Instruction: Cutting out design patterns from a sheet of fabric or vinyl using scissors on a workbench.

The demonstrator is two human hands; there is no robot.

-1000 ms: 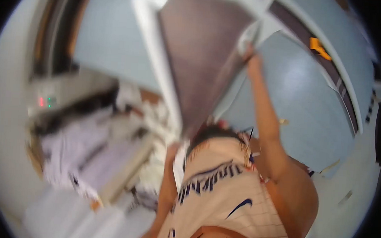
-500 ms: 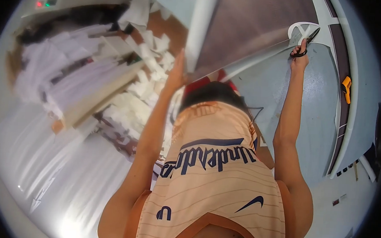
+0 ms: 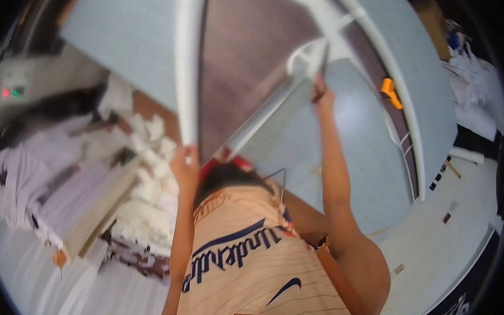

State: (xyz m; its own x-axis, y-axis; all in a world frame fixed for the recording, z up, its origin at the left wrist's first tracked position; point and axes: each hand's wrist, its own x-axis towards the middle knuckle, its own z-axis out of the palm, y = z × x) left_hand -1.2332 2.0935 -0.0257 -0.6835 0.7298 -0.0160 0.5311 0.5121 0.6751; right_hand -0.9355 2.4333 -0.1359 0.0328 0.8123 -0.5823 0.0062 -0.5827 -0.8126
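Observation:
A brown sheet [image 3: 251,55] with white borders lies over the blue-grey table top, its long left side ending in a white rolled edge [image 3: 187,63]. My left hand [image 3: 186,162] is closed at the near end of that rolled edge, close to my body. Held out over the table, my right hand [image 3: 322,95] grips black scissors [image 3: 325,58]; motion blurs them. Their blades point away from me, next to a curved white strip [image 3: 296,58] at the sheet's corner. Whether the blades touch the sheet I cannot tell.
An orange-yellow tool [image 3: 390,93] lies near a long white roll [image 3: 409,106] on the right. At left stand a wooden-edged box [image 3: 104,207] of white cloth and a heap of white scraps [image 3: 146,215]. White bundles [image 3: 472,95] sit at the far right.
The whole view has swung, so table, sheet and both hands appear further left. My left hand still holds the rolled edge; the scissors remain in my right hand by the white strip.

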